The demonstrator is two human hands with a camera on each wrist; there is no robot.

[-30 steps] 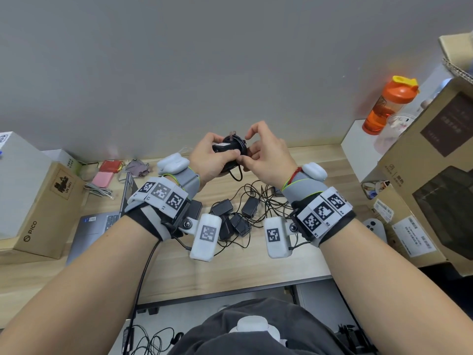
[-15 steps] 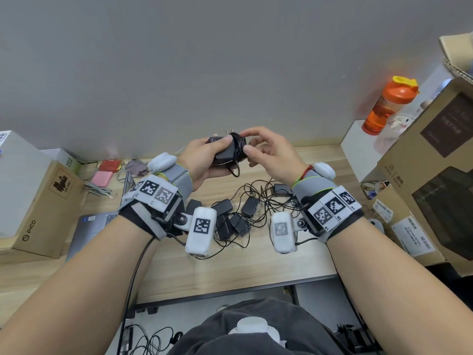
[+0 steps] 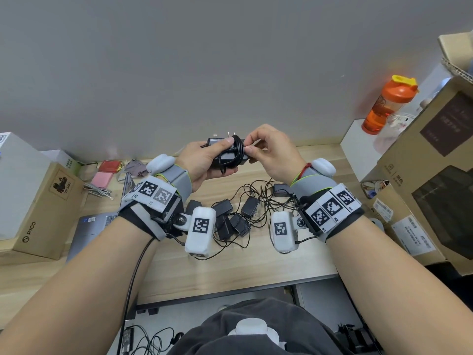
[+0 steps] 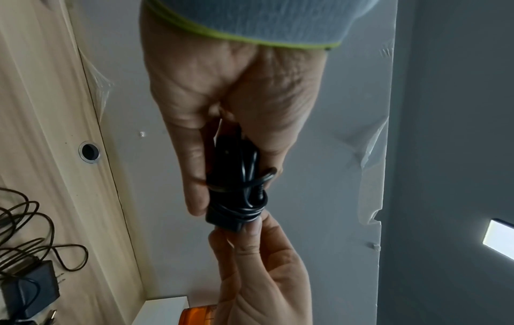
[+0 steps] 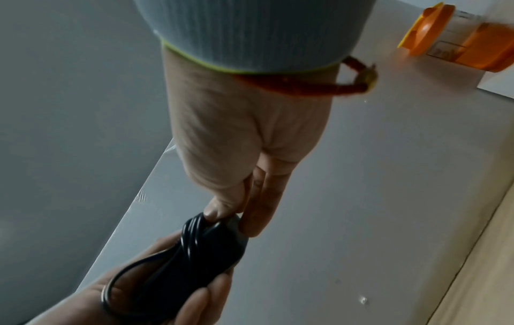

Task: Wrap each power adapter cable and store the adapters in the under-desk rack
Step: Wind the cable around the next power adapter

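Note:
A black power adapter (image 3: 231,160) is held in the air above the desk, its prongs pointing away from me and its black cable (image 3: 238,147) coiled round the body. My left hand (image 3: 217,155) grips the adapter body from the left, thumb on top. My right hand (image 3: 249,147) pinches the cable coil at the adapter's right end. The left wrist view shows the adapter (image 4: 233,193) between the left fingers (image 4: 194,176), with the right fingertips (image 4: 250,228) on the coil. In the right wrist view the thumb and forefinger meet on the coil (image 5: 194,230). Several unwrapped adapters (image 3: 238,216) lie tangled on the desk (image 3: 230,267).
A laptop (image 3: 94,226) and a PICO carton (image 3: 38,213) are at the left. Large cardboard boxes (image 3: 435,175) and an orange bottle (image 3: 386,106) stand at the right. Loose cables (image 3: 148,339) hang below the desk's front edge. A cable hole (image 4: 89,151) sits near the wall.
The adapter has turned from end-on to lying sideways in my left hand. My right hand has gone from winding the cable to pinching the coil at the right end.

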